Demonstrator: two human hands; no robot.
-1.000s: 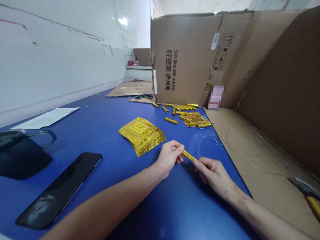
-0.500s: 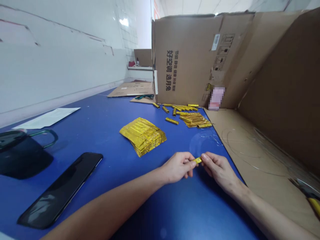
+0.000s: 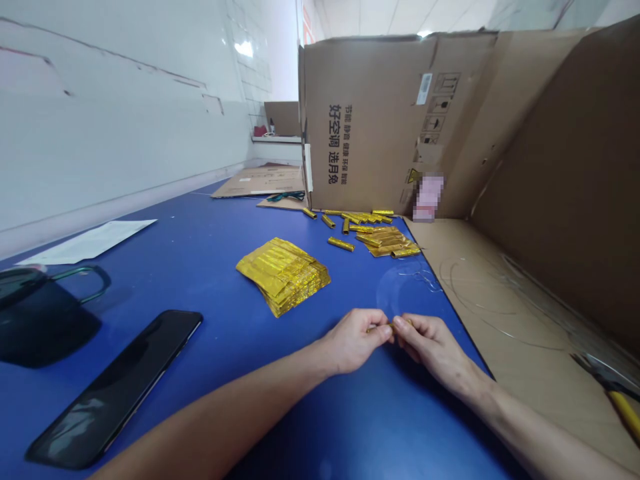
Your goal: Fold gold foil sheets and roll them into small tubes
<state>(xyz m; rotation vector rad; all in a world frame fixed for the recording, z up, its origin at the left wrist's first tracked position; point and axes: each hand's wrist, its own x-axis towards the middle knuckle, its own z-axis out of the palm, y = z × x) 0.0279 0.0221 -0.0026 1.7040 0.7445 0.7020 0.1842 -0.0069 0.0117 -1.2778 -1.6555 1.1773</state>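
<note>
Pinching a mostly hidden gold piece [image 3: 392, 327], left hand [image 3: 357, 341] and right hand [image 3: 429, 341] — both closed — nearly touch

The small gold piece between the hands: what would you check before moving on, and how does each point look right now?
1. Left hand has hold of the gold piece: ok, fingers closed on it.
2. Right hand has hold too: ok, pinching it beside the left.
3. Gold piece straight and undamaged: cannot tell, the fingers hide most of it.
4. Gold stack apart from both hands: ok, it lies beyond the left hand.
5. Phone away from the hands: ok, it lies off to the left.
6. Thin strands off the blue table: not ok, some lie near its right edge.
</note>
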